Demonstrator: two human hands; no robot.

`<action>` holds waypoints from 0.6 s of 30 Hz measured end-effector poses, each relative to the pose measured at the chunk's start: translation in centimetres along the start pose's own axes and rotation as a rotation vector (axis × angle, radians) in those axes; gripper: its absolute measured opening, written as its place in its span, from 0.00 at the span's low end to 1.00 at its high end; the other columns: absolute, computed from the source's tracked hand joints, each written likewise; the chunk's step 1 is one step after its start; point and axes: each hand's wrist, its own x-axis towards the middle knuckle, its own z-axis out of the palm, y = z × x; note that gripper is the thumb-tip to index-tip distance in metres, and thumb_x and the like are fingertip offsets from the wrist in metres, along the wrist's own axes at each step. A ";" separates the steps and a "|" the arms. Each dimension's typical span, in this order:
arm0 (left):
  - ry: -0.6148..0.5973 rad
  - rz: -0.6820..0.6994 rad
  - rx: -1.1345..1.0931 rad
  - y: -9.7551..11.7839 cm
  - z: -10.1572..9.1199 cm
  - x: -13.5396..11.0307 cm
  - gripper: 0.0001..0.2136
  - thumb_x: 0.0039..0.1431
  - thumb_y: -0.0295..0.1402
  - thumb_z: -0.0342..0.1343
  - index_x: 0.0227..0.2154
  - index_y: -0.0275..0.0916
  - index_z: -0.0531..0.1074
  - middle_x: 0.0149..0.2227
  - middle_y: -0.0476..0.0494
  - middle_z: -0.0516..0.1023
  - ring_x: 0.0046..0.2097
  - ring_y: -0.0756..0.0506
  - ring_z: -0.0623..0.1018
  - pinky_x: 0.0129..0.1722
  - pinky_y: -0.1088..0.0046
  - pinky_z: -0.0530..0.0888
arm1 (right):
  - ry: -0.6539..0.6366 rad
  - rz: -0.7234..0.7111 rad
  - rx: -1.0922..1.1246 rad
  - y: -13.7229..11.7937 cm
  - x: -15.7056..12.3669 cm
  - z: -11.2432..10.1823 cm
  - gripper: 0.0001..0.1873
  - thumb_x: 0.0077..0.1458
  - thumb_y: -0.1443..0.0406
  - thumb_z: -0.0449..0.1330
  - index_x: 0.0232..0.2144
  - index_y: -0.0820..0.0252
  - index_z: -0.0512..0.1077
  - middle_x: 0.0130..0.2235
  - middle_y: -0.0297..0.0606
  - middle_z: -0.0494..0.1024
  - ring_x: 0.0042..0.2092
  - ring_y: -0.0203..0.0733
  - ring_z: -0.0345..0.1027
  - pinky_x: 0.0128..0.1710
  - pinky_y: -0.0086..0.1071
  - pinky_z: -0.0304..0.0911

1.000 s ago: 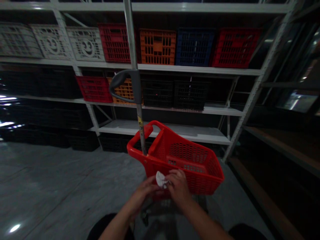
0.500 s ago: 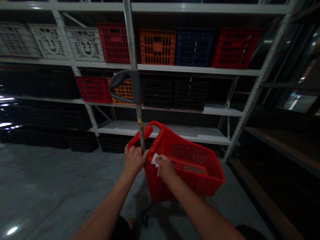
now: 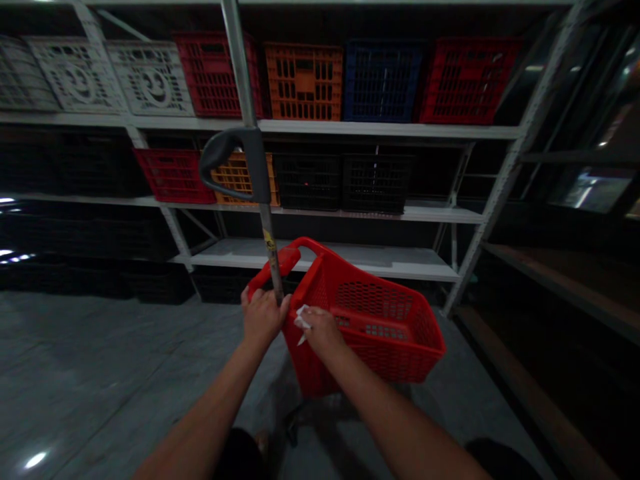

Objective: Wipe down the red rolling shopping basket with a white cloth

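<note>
A red plastic shopping cart (image 3: 395, 307) stands before me, its basket with perforated sides turned to the right. My left hand (image 3: 263, 317) is closed round the near end of the cart's red handle (image 3: 283, 262), with the thumb by the foot of a metal pole (image 3: 274, 267). That pole rises past the top of the view and carries a grey loop grip (image 3: 257, 163). Pinched in my right hand (image 3: 323, 331) is a crumpled white tissue (image 3: 302, 317), held against or just over the cart's near rim; exact contact is unclear.
Behind the cart, white metal shelving (image 3: 325, 257) holds plastic crates, among them an orange crate (image 3: 305, 80), a blue crate (image 3: 383, 80) and a white crate (image 3: 153, 80). Dark shelving (image 3: 560, 267) runs along the right. The grey floor (image 3: 100, 373) spreads out at left.
The view has shifted slightly, so the shelves and pole appear farther left and higher. Both hands keep nearly the same places on the cart, the tissue still in the right.
</note>
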 end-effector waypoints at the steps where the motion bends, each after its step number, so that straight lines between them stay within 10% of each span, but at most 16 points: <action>1: 0.001 0.000 0.002 0.0 0.0 0.0 0.19 0.55 0.43 0.41 0.25 0.36 0.71 0.26 0.41 0.75 0.36 0.42 0.69 0.52 0.57 0.51 | -0.017 0.003 -0.013 0.7 -0.6 -0.4 0.12 0.47 0.73 0.54 0.33 0.58 0.74 0.37 0.38 0.75 0.39 0.38 0.67 0.41 0.28 0.60; 10: -0.008 -0.021 -0.044 0.3 -0.1 0.0 0.19 0.55 0.43 0.41 0.25 0.35 0.72 0.26 0.40 0.74 0.36 0.41 0.69 0.53 0.57 0.49 | 0.253 0.299 0.239 4.4 -4.7 -6.1 0.11 0.47 0.68 0.53 0.35 0.59 0.70 0.32 0.34 0.74 0.31 0.37 0.66 0.32 0.28 0.59; 18: -0.004 -0.009 0.013 0.2 0.1 -0.1 0.19 0.56 0.44 0.41 0.25 0.36 0.71 0.26 0.41 0.75 0.36 0.42 0.69 0.53 0.58 0.48 | 0.215 0.178 0.519 3.3 -2.0 -2.0 0.09 0.41 0.72 0.54 0.28 0.61 0.71 0.38 0.38 0.74 0.42 0.39 0.66 0.43 0.30 0.59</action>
